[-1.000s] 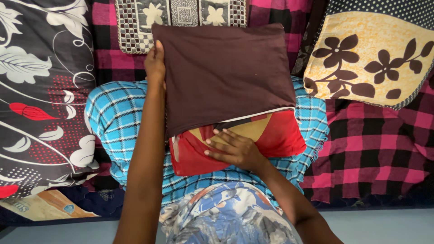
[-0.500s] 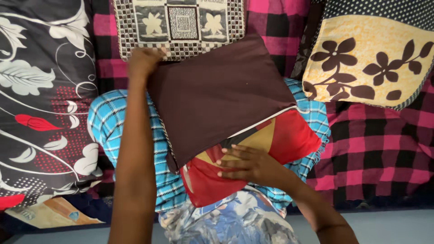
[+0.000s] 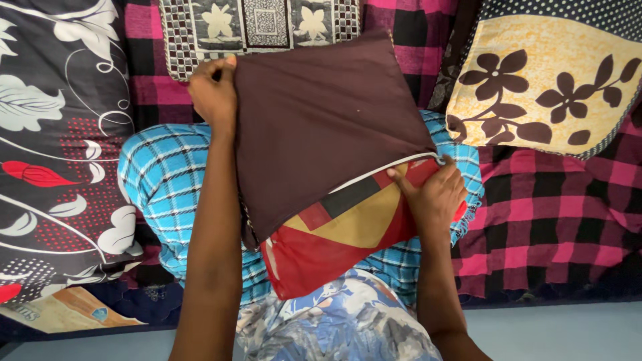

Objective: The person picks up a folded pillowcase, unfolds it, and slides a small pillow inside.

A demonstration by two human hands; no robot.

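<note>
While the left hand (image 3: 215, 93) pinches the far corner of the brown cover (image 3: 321, 120), the right hand (image 3: 433, 195) grips its open edge beside the half-covered red pillow (image 3: 334, 234), so drawing that edge nearer over the pillow seems due.

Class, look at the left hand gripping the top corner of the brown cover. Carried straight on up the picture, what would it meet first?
Most likely the checked cushion with leaf squares, lying just beyond the left hand and the brown cover. Depth is hard to judge, so it may pass above it.
</note>
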